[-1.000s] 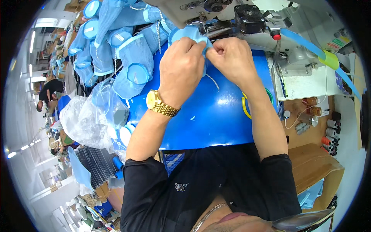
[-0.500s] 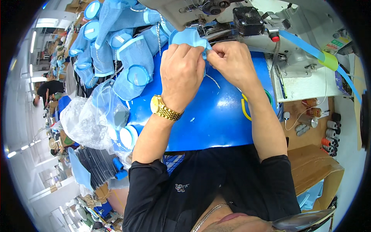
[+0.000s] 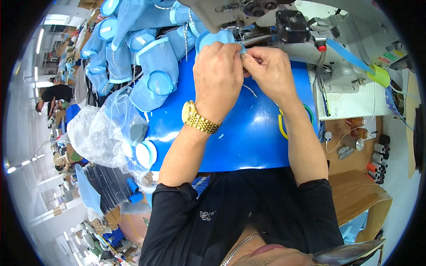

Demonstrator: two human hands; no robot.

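Below the sewing machine head, my left hand (image 3: 217,82) is closed on a light blue fabric piece (image 3: 215,38), whose rounded part shows above the knuckles. My right hand (image 3: 271,71) pinches at the right edge of the same piece, thumb and fingertips together, nearly touching the left hand. What lies between the fingertips is partly hidden. Just below the hands, a short white cord end (image 3: 250,90) rests on the blue work surface (image 3: 239,137). The sewing machine (image 3: 248,17) stands directly beyond the hands, its needle area partly out of sight.
Light blue mesh bags (image 3: 155,62) with round ends and cords are heaped at the left. Nearer are a clear plastic bag (image 3: 100,137) and white round discs (image 3: 145,154). Blue tape (image 3: 350,55) runs at the right, above thread spools (image 3: 378,155) and a cardboard box (image 3: 361,195).
My left hand has shifted slightly right and nearer to me. My right thumb and fingers have moved in closer against the fabric edge. Both hands keep their grip.
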